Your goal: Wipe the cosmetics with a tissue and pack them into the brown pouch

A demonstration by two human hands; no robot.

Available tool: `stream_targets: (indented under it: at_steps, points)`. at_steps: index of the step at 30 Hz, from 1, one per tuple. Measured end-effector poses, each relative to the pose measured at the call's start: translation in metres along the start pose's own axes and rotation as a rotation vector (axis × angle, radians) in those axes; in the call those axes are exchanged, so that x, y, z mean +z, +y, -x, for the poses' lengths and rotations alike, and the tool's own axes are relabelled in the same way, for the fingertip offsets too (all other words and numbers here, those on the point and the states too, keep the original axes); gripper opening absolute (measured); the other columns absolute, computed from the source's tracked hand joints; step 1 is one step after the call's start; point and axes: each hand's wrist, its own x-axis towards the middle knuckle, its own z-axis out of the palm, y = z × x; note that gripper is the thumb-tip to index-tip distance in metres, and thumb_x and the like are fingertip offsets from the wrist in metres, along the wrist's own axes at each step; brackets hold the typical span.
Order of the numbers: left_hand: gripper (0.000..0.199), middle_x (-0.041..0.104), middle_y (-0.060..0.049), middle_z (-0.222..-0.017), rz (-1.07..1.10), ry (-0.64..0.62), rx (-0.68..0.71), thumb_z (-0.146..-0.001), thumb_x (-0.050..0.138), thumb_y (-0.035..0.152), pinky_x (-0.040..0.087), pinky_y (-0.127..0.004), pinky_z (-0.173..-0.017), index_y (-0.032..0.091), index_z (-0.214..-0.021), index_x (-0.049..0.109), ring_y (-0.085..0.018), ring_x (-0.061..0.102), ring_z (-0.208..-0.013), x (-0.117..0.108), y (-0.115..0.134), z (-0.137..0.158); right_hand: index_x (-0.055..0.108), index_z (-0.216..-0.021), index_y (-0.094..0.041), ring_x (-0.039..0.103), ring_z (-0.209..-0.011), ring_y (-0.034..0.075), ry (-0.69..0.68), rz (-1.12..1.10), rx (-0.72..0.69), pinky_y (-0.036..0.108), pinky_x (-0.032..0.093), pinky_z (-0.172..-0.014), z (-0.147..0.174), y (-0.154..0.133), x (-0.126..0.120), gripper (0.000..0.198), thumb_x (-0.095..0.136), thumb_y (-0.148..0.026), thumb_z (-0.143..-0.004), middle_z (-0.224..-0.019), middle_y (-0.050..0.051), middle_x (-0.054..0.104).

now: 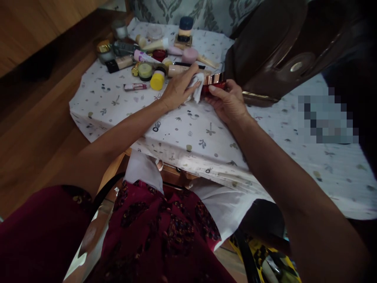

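My right hand (231, 102) is closed around a red cosmetic jar (216, 84) with a shiny copper-coloured band, held just above the cloth. Bunched in the fingers of my left hand (176, 89) is a white wipe (198, 88), pressed against the jar's left side or very near it. Behind my left hand lies a beige tube (178, 70), partly covered by the fingers. A yellow-capped jar (158, 79) and a small pink lip gloss tube (135, 87) rest to the left of that hand.
Several cosmetics crowd the back left of the patterned cloth (182, 133), among them a green jar (145, 71), a pink round pot (190, 55) and a dark-capped bottle (185, 28). A brown leather bag (265, 55) stands at the right. A yellow-black bag (262, 255) sits below.
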Motion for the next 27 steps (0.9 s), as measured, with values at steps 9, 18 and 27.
stream_targets:
  at_steps: [9, 18, 27]
  points:
    - [0.039, 0.063, -0.007, -0.106, 0.012, -0.008, -0.042, -0.098, 0.038, 0.059, 0.042, -0.038, -0.090, 0.028, -0.119, 0.049, -0.022, 0.054, -0.100, -0.0026, 0.0039, 0.0013, 0.052, -0.087, -0.028, 0.065, -0.100, 0.025, -0.001, 0.032, 0.012, 0.043, 0.061, -0.077, -0.0010, 0.0015, -0.0024, 0.042, 0.087, -0.035, -0.066, -0.094, 0.001, 0.065]
    - [0.045, 0.064, -0.010, -0.110, 0.013, 0.022, -0.004, -0.098, 0.037, 0.060, 0.043, -0.039, -0.090, 0.023, -0.123, 0.049, -0.023, 0.056, -0.101, 0.0023, -0.0023, 0.0006, 0.052, -0.088, -0.028, 0.067, -0.098, 0.024, 0.036, 0.046, 0.028, 0.043, 0.063, -0.078, 0.0009, 0.0001, -0.0014, 0.041, 0.086, -0.035, -0.065, -0.098, 0.000, 0.066]
    - [0.040, 0.064, -0.010, -0.112, -0.017, -0.001, -0.040, -0.100, 0.038, 0.052, 0.043, -0.038, -0.091, 0.020, -0.122, 0.049, -0.022, 0.056, -0.101, -0.0007, 0.0045, 0.0022, 0.050, -0.085, -0.028, 0.064, -0.098, 0.026, 0.017, 0.032, 0.019, 0.044, 0.059, -0.076, 0.0010, -0.0012, 0.0013, 0.045, 0.088, -0.036, -0.062, -0.093, 0.001, 0.063]
